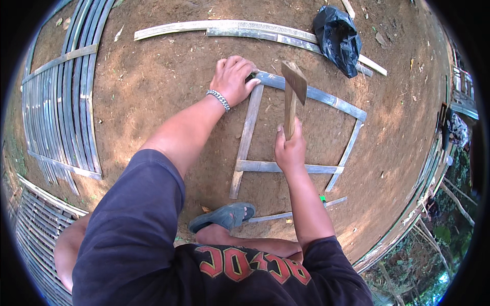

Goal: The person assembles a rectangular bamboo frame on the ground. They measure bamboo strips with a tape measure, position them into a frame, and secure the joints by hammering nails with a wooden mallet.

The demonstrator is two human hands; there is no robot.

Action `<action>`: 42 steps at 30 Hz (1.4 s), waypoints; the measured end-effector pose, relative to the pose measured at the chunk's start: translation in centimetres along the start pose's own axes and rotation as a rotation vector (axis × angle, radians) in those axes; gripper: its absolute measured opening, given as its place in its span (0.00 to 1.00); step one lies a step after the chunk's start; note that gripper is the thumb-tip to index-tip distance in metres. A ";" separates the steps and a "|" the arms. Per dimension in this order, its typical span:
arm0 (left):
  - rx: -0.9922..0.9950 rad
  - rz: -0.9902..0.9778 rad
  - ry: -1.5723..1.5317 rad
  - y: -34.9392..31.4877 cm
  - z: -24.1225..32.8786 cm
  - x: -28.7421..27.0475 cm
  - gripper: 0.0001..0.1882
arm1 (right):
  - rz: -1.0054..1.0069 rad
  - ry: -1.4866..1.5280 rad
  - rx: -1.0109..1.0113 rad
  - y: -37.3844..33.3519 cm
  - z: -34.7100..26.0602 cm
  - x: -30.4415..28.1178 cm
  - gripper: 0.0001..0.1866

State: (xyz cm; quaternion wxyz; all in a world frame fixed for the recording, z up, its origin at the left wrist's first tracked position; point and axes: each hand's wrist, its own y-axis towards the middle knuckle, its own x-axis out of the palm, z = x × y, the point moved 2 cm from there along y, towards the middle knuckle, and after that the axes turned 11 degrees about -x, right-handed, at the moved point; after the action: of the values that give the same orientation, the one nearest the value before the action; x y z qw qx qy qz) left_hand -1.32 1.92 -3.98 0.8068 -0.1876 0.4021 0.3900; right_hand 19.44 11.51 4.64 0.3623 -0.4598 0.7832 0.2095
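The right hand (291,148) is closed round the wooden handle of a hatchet (294,83), whose head stands above the bamboo frame (326,98) in this view. The frame lies on the bare dirt ground (196,120) in front of the person. The left hand (235,79) has its fingers curled in at the frame's top left corner, its thumb against the end of the top slat; something dark shows beneath it, too small to tell, and whether the fingers grip it is hidden.

The main danger, as I judge it, is to that left hand: were the hatchet swung at this corner, a glancing or misjudged stroke could land on the thumb or knuckles, because they sit right at the joint. A heavy blow might also split the thin left slat (250,122) near its end, or skew the corner, since only the left hand is there to steady it. Soil that gives underneath could soak up the force and let the lower crosspiece (286,167) rock out of line. The sandal (224,217) is open at the toes and near the frame's lower end, so a dropped hatchet could hurt the foot
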 end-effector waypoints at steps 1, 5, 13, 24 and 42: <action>0.001 -0.002 -0.002 0.2 0.0 0.0 0.16 | -0.059 -0.064 0.049 0.1 0.1 0.2 0.26; -0.014 0.013 -0.033 0.1 -0.1 0.0 0.19 | -0.275 -0.098 0.244 0.8 0.8 -0.2 0.25; 0.017 0.042 -0.057 0.4 0.0 0.2 0.21 | -0.272 -0.133 0.297 -0.5 1.6 -1.7 0.26; 0.060 0.073 -0.018 0.1 0.2 0.2 0.22 | 0.382 -0.090 0.609 -8.2 10.4 -3.9 0.34; 0.473 -0.155 0.103 18.6 17.7 5.9 0.11 | 0.438 -0.010 0.669 -9.2 5.2 -1.4 0.50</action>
State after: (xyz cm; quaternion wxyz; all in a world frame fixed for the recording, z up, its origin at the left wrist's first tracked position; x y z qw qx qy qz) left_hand -4.73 27.33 2.27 0.8342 -0.0434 0.5073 0.2118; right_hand 29.87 11.18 2.38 0.4425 -0.1377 0.8859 0.0175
